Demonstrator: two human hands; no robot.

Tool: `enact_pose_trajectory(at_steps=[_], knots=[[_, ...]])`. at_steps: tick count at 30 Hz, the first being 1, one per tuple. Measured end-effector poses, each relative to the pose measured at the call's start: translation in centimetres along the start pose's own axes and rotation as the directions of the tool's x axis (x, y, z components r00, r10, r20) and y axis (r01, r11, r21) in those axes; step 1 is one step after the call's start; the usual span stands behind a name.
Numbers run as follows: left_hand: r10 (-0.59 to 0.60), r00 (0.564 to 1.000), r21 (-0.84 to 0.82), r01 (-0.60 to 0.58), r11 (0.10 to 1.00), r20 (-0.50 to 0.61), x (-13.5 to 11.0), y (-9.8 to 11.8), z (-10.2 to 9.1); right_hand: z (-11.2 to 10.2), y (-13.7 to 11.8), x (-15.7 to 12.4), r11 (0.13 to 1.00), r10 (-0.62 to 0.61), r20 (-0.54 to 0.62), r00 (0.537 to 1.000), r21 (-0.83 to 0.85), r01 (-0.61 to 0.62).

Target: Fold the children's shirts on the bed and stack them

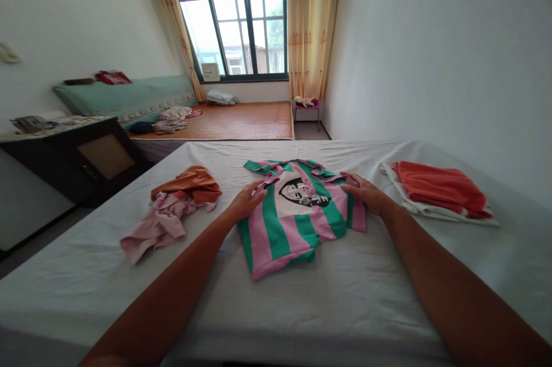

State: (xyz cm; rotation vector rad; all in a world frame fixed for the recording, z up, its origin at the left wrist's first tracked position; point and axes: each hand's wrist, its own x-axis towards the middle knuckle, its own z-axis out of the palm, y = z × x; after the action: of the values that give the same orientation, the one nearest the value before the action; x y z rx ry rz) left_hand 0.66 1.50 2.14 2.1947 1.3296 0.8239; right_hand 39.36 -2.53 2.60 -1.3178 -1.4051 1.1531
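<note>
A short-sleeved shirt with pink and green stripes (280, 234) lies spread on the pale bed sheet (353, 298), a black-and-white face print on its middle. Its lower edge is uneven, with one corner pointing towards me. At the shirt's left side, my left hand (247, 203) rests on the cloth, thumb and fingers apart. On the opposite side, my right hand (367, 191) touches the fabric near the sleeve, its fingers stretched out and parted from the thumb. The undersides of both hands are hidden.
Left of the shirt lie a crumpled brown garment (194, 183) and a pink one (155, 226). Folded orange clothing (440, 188) sits on white cloth (403, 197) at the right. Beyond are a second bed (254, 117), a dark cabinet (99, 154) and a small stool (307, 105).
</note>
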Motion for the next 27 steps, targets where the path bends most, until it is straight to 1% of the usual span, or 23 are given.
enact_pose_trajectory(at_steps=[3,5,6,8,11,15,17,19,24,26,27], knots=[[0.067,0.994,0.013,-0.068,0.998,0.087,-0.3,0.1,-0.1,0.1,-0.5,-0.4,0.996,-0.09,0.035,0.995,0.03,0.089],[0.045,0.991,0.075,-0.055,0.996,0.129,-0.4,-0.2,-0.6,-0.3,-0.3,-0.4,0.994,-0.106,0.065,0.992,-0.031,0.108],[0.021,0.992,0.126,-0.037,0.991,0.126,-0.4,-0.5,-0.9,-0.7,-0.1,-0.4,0.99,-0.1,0.074,0.992,-0.087,0.107],[-0.011,0.997,0.232,-0.007,0.973,0.076,-0.4,-1.3,-1.7,-1.5,0.6,-0.2,0.97,-0.077,0.081,0.994,-0.224,0.093],[-0.022,0.999,0.319,0.01,0.948,0.036,-0.5,-2.3,-2.5,-2.5,1.6,0.3,0.905,-0.064,0.081,0.995,-0.414,0.092],[-0.032,0.999,0.382,0.02,0.924,0.027,-0.7,-2.2,-2.6,-2.6,2.2,0.7,0.765,-0.139,-0.004,0.99,-0.636,0.104],[-0.026,1.0,0.412,0.021,0.911,0.007,-0.8,-1.9,-2.4,-2.5,2.2,0.7,0.711,-0.178,-0.034,0.983,-0.695,0.105],[-0.016,1.0,0.419,0.018,0.908,-0.009,-0.8,-1.7,-2.3,-2.6,2.3,0.7,0.698,-0.195,-0.052,0.979,-0.709,0.101],[-0.026,0.999,0.419,0.032,0.908,-0.02,-0.8,-1.9,-2.0,-3.9,2.8,0.9,0.717,-0.186,-0.121,0.975,-0.695,0.051],[-0.021,1.0,0.41,0.026,0.912,-0.016,-0.8,-2.0,-2.1,-4.2,2.7,0.9,0.691,-0.201,-0.17,0.965,-0.723,0.017],[0.004,1.0,0.396,0.004,0.918,-0.018,-0.8,-1.9,-2.3,-4.1,2.4,0.9,0.667,-0.23,-0.196,0.953,-0.745,0.008]])
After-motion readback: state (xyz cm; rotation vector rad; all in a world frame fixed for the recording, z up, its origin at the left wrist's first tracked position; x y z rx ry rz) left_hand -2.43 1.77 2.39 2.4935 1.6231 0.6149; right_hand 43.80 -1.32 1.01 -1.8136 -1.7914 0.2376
